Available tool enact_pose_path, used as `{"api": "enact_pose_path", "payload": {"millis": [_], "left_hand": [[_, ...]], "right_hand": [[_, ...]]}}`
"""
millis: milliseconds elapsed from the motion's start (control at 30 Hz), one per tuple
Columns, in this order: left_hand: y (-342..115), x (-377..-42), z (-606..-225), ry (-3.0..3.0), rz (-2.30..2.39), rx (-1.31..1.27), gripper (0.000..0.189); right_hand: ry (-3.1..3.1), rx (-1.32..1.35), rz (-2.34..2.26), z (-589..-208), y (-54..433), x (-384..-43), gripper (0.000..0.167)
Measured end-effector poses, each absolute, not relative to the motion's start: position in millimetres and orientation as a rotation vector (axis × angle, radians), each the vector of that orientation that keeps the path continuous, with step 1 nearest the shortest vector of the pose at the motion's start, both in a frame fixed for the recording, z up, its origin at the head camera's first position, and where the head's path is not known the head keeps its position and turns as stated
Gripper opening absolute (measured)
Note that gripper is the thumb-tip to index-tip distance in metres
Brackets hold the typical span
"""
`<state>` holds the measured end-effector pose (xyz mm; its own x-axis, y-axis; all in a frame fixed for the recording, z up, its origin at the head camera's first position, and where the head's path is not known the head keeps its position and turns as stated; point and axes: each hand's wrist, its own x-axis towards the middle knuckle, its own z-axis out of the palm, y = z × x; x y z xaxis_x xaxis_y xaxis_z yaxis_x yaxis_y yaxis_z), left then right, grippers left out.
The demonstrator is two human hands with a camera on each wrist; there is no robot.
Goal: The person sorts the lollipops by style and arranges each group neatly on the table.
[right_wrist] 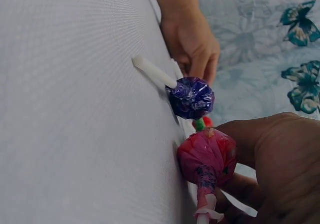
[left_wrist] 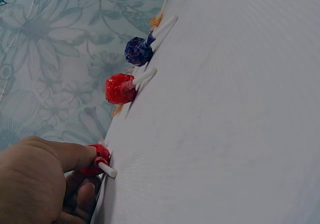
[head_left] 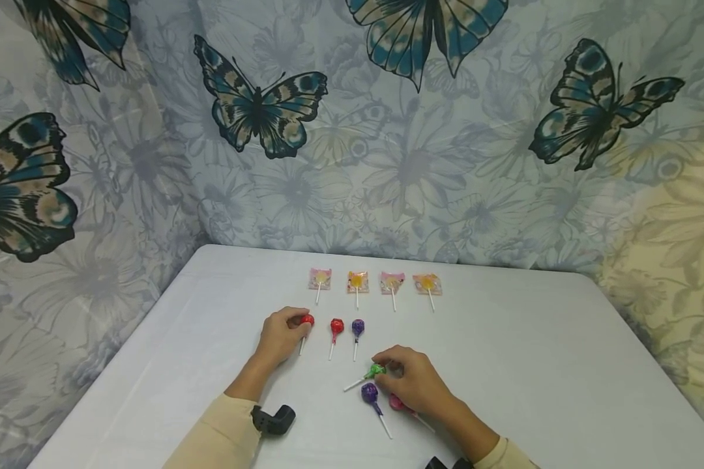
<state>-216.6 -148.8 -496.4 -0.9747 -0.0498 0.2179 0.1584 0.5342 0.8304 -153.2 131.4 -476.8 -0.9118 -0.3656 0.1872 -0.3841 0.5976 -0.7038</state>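
Observation:
My left hand (head_left: 278,337) pinches a red-wrapped lollipop (left_wrist: 103,155) by its round head, the white stick pointing toward me. To its right lie another red lollipop (head_left: 337,326) and a purple lollipop (head_left: 358,327), side by side. Nearer the front, my right hand (head_left: 416,381) has thumb and fingers around the head of a green lollipop (head_left: 376,370), whose stick points left. Just below sits a second purple lollipop (head_left: 369,392). A pink lollipop (right_wrist: 207,156) lies partly hidden under the right hand in the head view.
At the back of the white table (head_left: 528,339), several flat lollipops in clear wrappers form a row, among them a pink one (head_left: 319,279) and an orange one (head_left: 427,284). Behind the table's far edge rises a butterfly-patterned cloth (head_left: 410,176).

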Motion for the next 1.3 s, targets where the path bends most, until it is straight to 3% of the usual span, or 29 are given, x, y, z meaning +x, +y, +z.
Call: {"api": "enact_pose_path", "payload": {"millis": [433, 800, 967, 1300], "left_hand": [[-149, -218, -496, -2.554, -1.408, -0.106, 0.028], [-149, -218, -496, -2.553, -1.407, -0.107, 0.028], [-148, -218, -497, -2.558, -1.417, -0.099, 0.028], [-148, -220, -498, -2.568, -1.414, -0.089, 0.027]], "right_hand": [[-2.615, 0.639, 1.522, -467, 129, -154, 0.028], [-2.421, 0.768, 1.751, -428, 125, -140, 0.028], [-2.360, 0.803, 1.763, -429, 129, -143, 0.025], [-2.066, 1.016, 1.708, -415, 146, -153, 0.035]]}}
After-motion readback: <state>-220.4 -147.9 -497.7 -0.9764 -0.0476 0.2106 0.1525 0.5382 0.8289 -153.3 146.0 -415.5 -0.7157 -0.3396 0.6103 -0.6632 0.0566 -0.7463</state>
